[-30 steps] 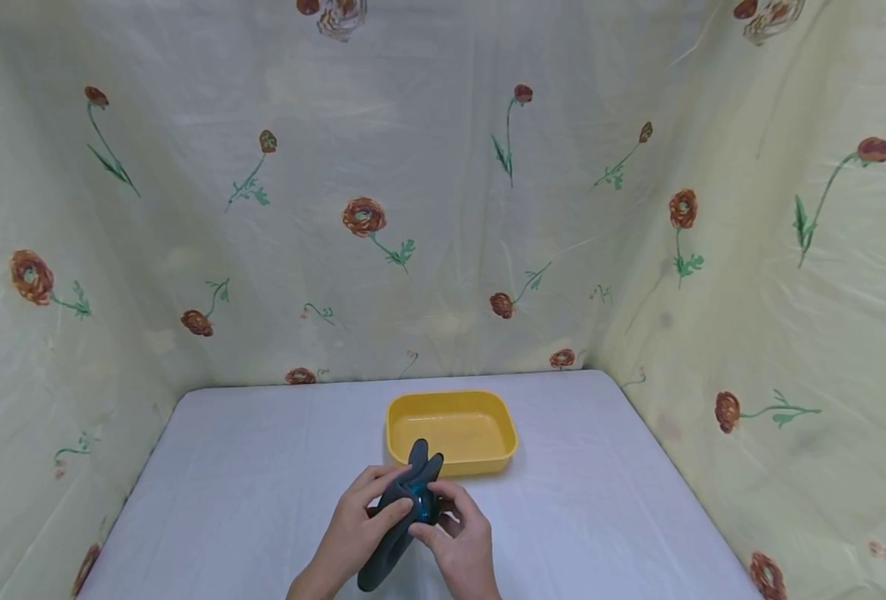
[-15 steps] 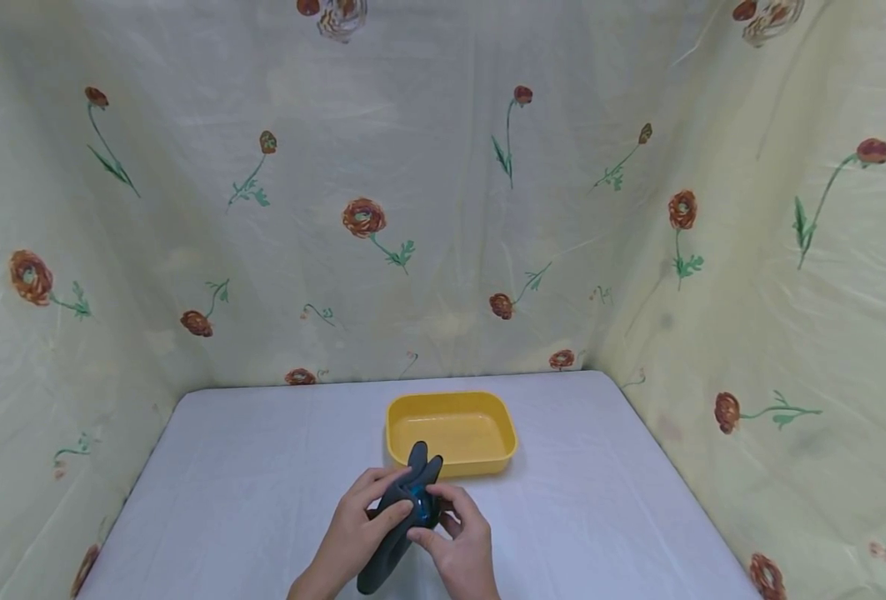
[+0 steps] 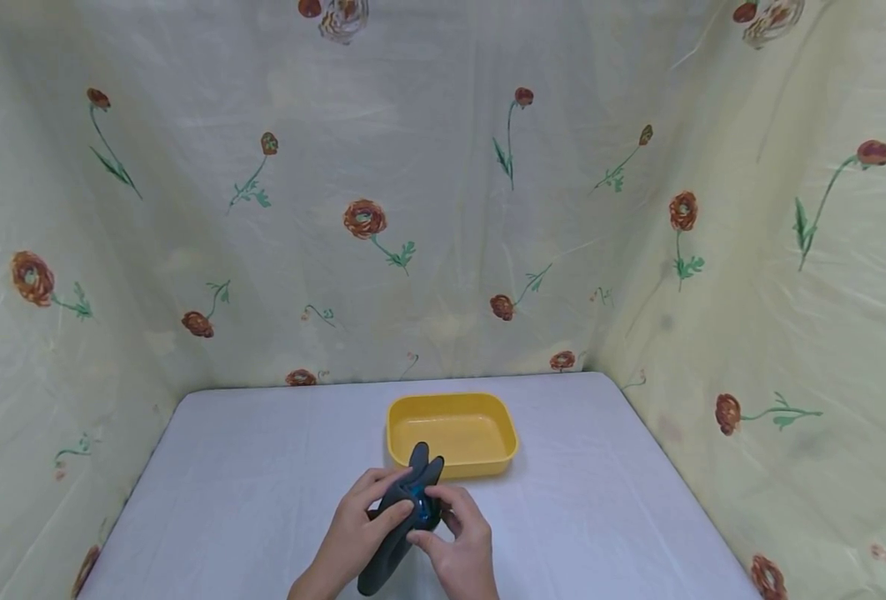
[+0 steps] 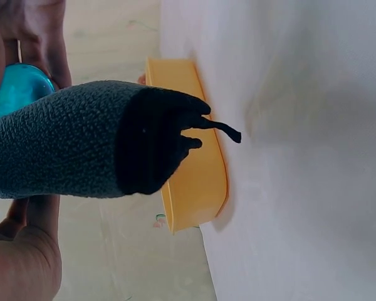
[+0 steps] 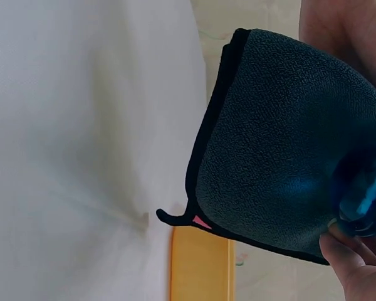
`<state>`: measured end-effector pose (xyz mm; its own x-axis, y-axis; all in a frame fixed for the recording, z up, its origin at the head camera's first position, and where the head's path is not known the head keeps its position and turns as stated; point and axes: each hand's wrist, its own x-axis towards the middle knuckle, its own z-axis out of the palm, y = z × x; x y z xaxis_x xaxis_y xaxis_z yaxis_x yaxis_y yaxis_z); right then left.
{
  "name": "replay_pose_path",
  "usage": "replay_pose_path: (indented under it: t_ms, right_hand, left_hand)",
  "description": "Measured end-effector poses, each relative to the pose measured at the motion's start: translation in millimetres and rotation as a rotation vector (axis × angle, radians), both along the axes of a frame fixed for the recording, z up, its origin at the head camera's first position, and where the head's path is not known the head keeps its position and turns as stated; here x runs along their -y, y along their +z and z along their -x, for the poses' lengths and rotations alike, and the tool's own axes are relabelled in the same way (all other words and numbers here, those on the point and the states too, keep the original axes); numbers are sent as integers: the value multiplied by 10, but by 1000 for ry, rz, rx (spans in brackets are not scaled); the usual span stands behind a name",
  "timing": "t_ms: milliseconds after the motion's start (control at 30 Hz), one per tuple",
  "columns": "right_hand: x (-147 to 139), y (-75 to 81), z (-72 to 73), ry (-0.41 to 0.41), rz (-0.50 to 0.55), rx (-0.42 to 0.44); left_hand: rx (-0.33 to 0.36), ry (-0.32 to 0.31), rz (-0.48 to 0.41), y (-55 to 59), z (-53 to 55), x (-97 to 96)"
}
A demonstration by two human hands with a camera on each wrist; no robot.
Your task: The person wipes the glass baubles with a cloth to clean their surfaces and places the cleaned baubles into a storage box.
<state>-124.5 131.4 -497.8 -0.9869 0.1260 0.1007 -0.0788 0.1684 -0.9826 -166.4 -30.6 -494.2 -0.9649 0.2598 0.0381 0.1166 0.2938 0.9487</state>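
Note:
In the head view my left hand [image 3: 356, 525] grips a folded dark grey cleaning cloth [image 3: 382, 560], its thumb lying on top. Black trim and a small hanging loop edge the cloth, seen close up in the right wrist view. A shiny, see-through blue rounded object [image 5: 363, 194] lies against the fabric. My right hand [image 3: 461, 537] pinches this blue object between thumb and fingers, pressing it to the cloth. Fingers and cloth cover part of it, so I cannot tell its full shape. In the left wrist view the cloth [image 4: 69, 141] hides much of both hands.
A yellow rectangular tray [image 3: 480, 471] stands on the white-covered table [image 3: 262, 467] just beyond the hands; the cloth's far tips overlap its near rim in the head view. Flower-print sheeting [image 3: 443, 208] hangs round the back and both sides.
Both hands keep almost the same place and grip. The sheen on the blue object shifts from teal to a deeper blue, and the right hand's fingers have shifted very slightly.

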Motion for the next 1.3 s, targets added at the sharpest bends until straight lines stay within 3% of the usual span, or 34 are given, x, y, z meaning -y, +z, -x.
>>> replay_pose_path:
  t_ms: [767,1300]
  right_hand:
    - [14,-22,2,-22,-66,-41]
    - [-6,9,25,24,-75,-74]
  left_hand:
    - [-2,-7,-1,9,2,1]
    - [-37,47,-34,77,-11,22]
